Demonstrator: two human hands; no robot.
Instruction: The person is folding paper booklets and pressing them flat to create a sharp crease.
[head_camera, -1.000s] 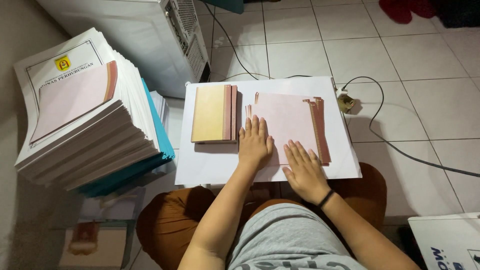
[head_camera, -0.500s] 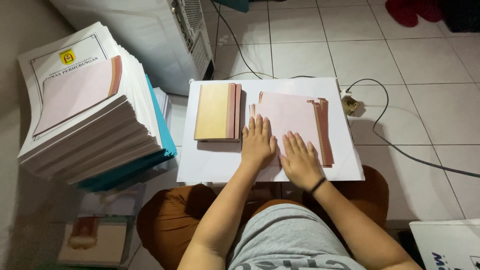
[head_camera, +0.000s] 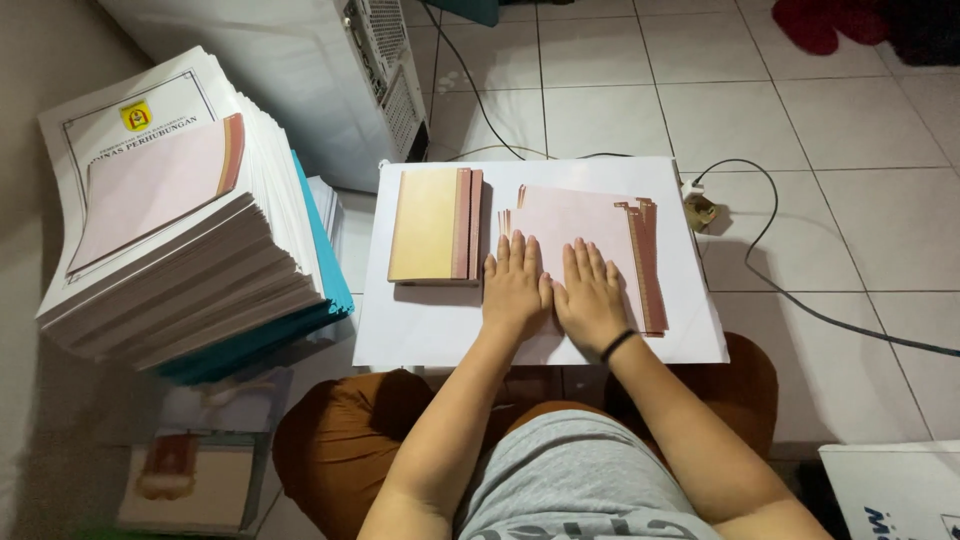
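My left hand (head_camera: 515, 285) and my right hand (head_camera: 590, 295) lie flat, side by side, palms down with fingers together on a pink sheet (head_camera: 575, 215) that has brown strips along its right edge (head_camera: 648, 265). The sheet rests on a white board (head_camera: 430, 330) over my lap. To the left of my hands sits a yellow booklet stack with a reddish spine (head_camera: 435, 225). Neither hand grips anything.
A tall pile of white papers over teal folders (head_camera: 180, 230) stands at the left, topped by a pink sheet. A white appliance (head_camera: 300, 70) is behind it. A black cable (head_camera: 800, 300) and plug (head_camera: 700, 210) cross the tiled floor at right. More printed sheets (head_camera: 195, 480) lie lower left.
My right hand has slid left and up on the pink sheet until it lies beside my left hand. The view has shifted slightly.
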